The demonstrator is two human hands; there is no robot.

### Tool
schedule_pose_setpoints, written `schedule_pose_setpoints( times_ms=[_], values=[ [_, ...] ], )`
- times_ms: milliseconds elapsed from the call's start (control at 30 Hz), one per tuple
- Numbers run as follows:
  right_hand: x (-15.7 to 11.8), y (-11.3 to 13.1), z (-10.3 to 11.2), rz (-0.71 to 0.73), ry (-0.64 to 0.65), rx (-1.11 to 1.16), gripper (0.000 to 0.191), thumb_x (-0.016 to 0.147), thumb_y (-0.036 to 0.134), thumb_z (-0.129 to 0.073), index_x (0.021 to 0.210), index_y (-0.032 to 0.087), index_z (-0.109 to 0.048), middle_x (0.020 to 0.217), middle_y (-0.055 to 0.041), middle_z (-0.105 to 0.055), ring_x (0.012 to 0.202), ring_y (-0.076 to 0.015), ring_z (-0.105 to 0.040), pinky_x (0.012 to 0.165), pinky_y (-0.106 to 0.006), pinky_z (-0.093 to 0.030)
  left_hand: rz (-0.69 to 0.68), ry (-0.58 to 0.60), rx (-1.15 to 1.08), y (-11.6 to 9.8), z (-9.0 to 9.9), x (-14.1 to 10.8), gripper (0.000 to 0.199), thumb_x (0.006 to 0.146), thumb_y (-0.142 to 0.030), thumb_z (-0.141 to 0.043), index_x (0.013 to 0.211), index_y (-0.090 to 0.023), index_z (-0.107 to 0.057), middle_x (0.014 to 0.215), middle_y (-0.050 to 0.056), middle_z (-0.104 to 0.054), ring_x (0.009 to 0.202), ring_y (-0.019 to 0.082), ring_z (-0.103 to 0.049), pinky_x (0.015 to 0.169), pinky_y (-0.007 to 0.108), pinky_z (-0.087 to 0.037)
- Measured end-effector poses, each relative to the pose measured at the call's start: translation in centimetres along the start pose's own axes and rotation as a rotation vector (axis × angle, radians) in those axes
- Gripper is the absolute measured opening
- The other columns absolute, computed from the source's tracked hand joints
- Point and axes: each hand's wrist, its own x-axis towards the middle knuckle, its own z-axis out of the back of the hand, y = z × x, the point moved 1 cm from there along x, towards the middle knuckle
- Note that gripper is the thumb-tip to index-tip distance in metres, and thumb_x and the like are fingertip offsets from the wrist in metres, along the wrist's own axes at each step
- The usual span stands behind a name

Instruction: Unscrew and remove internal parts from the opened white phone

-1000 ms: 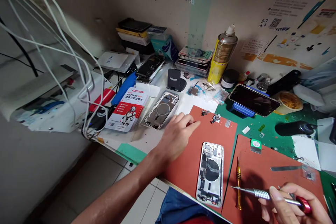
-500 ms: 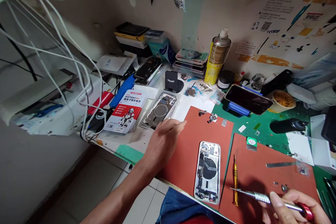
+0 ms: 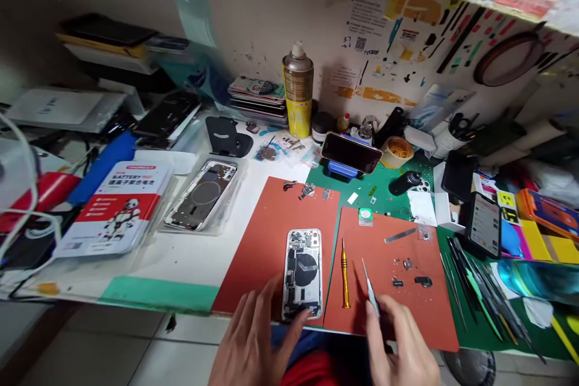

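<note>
An opened phone (image 3: 303, 274) lies on the left red-brown mat (image 3: 253, 247), its inner parts showing. My left hand (image 3: 257, 338) is spread at the phone's lower left, thumb near its bottom edge, holding nothing. My right hand (image 3: 398, 338) grips a silver screwdriver (image 3: 371, 291) with its thin tip pointing up and away, over the right mat (image 3: 366, 247). Between phone and right hand lies a gold screwdriver (image 3: 345, 274). Small metal parts (image 3: 307, 190) sit at the left mat's top, and others (image 3: 423, 281) on the right mat.
A phone back housing (image 3: 201, 196) and a battery box (image 3: 117, 208) lie to the left. Behind stand a spray can (image 3: 298, 93) and a phone on a blue stand (image 3: 350, 154). Tweezers and tools (image 3: 486, 295) lie at the right; a white cable (image 3: 31, 187) hangs at the far left.
My left hand has come from beside the back housing to the opened phone and its fingers have spread. My right hand has moved closer with the silver screwdriver. The view has turned right.
</note>
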Motion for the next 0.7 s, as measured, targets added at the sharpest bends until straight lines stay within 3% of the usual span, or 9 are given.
schedule_pose_setpoints(
  times_ms=[67,200,300,433,533,633,700],
  values=[
    [1.0,-0.7,-1.1,0.152,0.039,-0.045,0.019,0.103,0.035,-0.049,0.107,0.021,-0.062,0.087,-0.0027,-0.068,0.072,-0.0131,-0.067,0.065,-0.023,-0.048,-0.024,-0.023,0.019,-0.6,-0.3,-0.7,0.055,0.099,-0.052,-0.056,0.142,-0.019,-0.049,0.118,0.013,-0.074,0.1,0.03,-0.073,0.087,0.047,-0.061],
    [2.1,-1.7,-3.2,0.191,0.141,-0.115,0.025,0.105,0.034,-0.043,0.115,0.019,-0.061,0.087,-0.0049,-0.063,0.078,-0.0179,-0.062,0.071,-0.03,-0.047,0.045,0.01,-0.083,-0.9,-0.4,-2.0,0.061,0.099,-0.041,-0.059,0.153,-0.023,-0.036,0.134,0.016,-0.068,0.117,0.032,-0.068,0.093,0.048,-0.06],
    [2.4,-1.9,-3.7,0.192,0.186,-0.094,0.028,0.105,0.034,-0.042,0.116,0.019,-0.062,0.088,-0.0066,-0.063,0.079,-0.0194,-0.059,0.069,-0.031,-0.046,0.203,0.118,-0.242,-0.5,-0.2,-2.7,0.06,0.101,-0.033,-0.054,0.156,-0.031,-0.03,0.144,0.015,-0.062,0.122,0.03,-0.067,0.095,0.047,-0.06],
    [1.9,-0.9,-2.8,0.183,0.145,0.041,0.026,0.103,0.035,-0.049,0.111,0.019,-0.066,0.101,-0.0099,-0.07,0.092,-0.022,-0.065,0.083,-0.034,-0.05,0.44,0.212,-0.572,-0.1,-0.1,-2.8,0.057,0.102,-0.038,-0.052,0.156,-0.035,-0.033,0.153,0.012,-0.055,0.124,0.028,-0.065,0.102,0.046,-0.058],
    [-0.1,0.6,-2.6,0.039,0.227,0.263,0.026,0.1,0.038,-0.054,0.112,0.021,-0.07,0.107,-0.0087,-0.074,0.092,-0.0193,-0.071,0.085,-0.029,-0.054,0.584,0.24,-0.81,-0.2,0.2,-2.4,0.056,0.102,-0.047,-0.049,0.155,-0.034,-0.036,0.159,0.01,-0.048,0.136,0.027,-0.057,0.112,0.044,-0.052],
    [-2.4,1.8,-3.5,-0.242,0.38,0.412,0.044,0.097,0.053,-0.056,0.123,0.02,-0.07,0.114,-0.0099,-0.075,0.098,-0.022,-0.074,0.084,-0.028,-0.058,0.67,0.293,-0.939,-0.4,0.8,-2.0,0.058,0.102,-0.054,-0.047,0.155,-0.035,-0.036,0.162,0.008,-0.044,0.145,0.026,-0.048,0.118,0.041,-0.046],
    [-3.3,2.0,-4.2,-0.372,0.411,0.492,0.057,0.091,0.062,-0.06,0.127,0.018,-0.069,0.115,-0.0121,-0.075,0.1,-0.0243,-0.074,0.083,-0.03,-0.059,0.715,0.324,-0.988,-0.4,1.3,-1.8,0.061,0.101,-0.057,-0.047,0.156,-0.035,-0.035,0.162,0.007,-0.045,0.147,0.025,-0.046,0.121,0.041,-0.042]
  ],
)
